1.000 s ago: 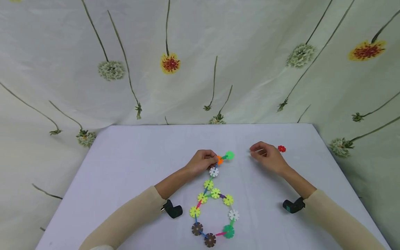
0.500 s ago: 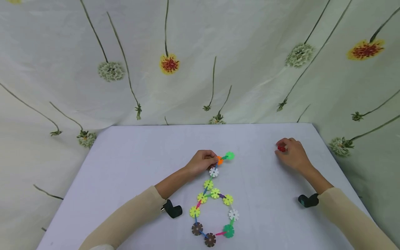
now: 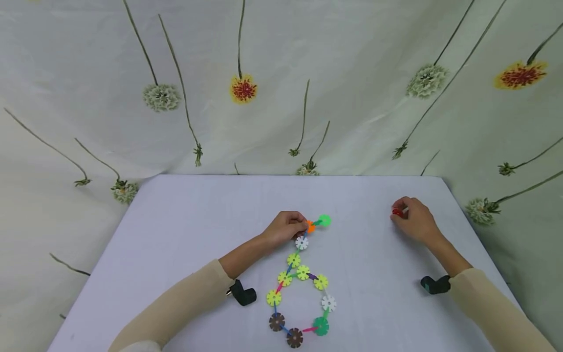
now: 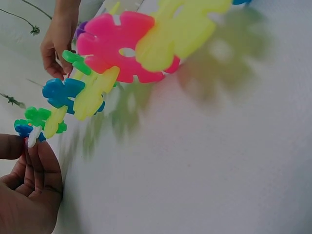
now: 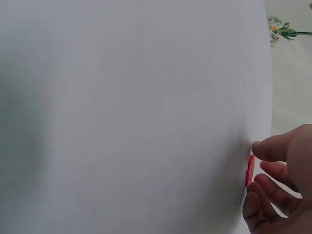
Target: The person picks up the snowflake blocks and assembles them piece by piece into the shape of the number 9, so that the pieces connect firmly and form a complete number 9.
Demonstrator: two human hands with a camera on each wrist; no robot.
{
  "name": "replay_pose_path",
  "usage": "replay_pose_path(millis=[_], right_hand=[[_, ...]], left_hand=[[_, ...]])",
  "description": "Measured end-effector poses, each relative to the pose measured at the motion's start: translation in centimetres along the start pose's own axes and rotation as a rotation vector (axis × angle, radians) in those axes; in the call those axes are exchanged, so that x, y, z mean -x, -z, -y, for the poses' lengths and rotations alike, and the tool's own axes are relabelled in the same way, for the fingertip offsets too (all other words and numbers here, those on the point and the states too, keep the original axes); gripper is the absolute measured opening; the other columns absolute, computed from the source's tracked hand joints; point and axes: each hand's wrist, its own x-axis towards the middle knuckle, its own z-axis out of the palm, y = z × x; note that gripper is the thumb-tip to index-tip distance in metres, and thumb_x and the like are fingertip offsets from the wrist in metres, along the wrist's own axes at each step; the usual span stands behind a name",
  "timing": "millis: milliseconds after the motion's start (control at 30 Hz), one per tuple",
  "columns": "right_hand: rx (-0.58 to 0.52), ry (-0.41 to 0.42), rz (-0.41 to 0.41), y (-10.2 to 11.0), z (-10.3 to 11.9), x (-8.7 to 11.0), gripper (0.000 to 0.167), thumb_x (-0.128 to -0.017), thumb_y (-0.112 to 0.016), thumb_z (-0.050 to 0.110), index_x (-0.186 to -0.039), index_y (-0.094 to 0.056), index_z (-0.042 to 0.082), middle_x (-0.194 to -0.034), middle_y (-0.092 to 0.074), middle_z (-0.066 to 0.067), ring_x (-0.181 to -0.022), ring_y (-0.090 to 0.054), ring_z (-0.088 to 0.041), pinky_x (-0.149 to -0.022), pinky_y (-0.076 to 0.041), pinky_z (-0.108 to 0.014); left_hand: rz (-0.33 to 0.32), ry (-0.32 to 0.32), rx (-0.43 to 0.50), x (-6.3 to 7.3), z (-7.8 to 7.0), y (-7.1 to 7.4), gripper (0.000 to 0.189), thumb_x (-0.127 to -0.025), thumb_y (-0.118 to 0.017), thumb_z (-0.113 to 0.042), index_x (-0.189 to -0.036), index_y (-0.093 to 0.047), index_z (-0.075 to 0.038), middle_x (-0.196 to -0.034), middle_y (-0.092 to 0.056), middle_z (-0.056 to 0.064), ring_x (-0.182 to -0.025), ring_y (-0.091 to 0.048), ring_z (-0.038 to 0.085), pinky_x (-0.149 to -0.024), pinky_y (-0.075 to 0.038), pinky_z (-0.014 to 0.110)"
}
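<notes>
A chain of slotted plastic snowflake discs lies on the table, its lower part a closed ring with brown discs (image 3: 294, 338) at the bottom. Near the far end my left hand (image 3: 285, 228) pinches the chain close to an orange disc (image 3: 311, 226), partly hidden by the fingers. Past it sits a bright green end disc (image 3: 325, 220); a white disc (image 3: 301, 243) lies just below the hand. Off to the right, my right hand (image 3: 415, 220) has thumb and fingertips round the edges of a red snowflake disc (image 5: 249, 170), which is low at the table surface.
The white tabletop (image 3: 198, 205) ends at a far edge before a hanging flower-print cloth (image 3: 272, 127). Black wrist cameras (image 3: 244, 295) sit at both cuffs, close over the table. The ring's discs stand near the left forearm.
My right hand has moved right from beside the green end disc to the red disc and closed its fingertips round it. The left hand keeps its hold on the chain.
</notes>
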Motion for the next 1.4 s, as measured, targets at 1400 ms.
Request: replay_pose_path(millis=[1400], right_hand=[[-0.209,0.201,-0.016,-3.3,3.5,0.4,0.013,-0.101,-0.068,0.003,-0.113,-0.063,0.006,-0.107,-0.074,-0.014,-0.099,-0.072,-0.029,-0.084,-0.053,-0.019]], left_hand=[[0.005,0.004,-0.018,0.0,0.0,0.0,0.014,-0.106,-0.064,-0.015,-0.108,-0.070,-0.002,-0.085,-0.067,-0.001,-0.078,-0.059,0.011,-0.071,-0.051,0.023]])
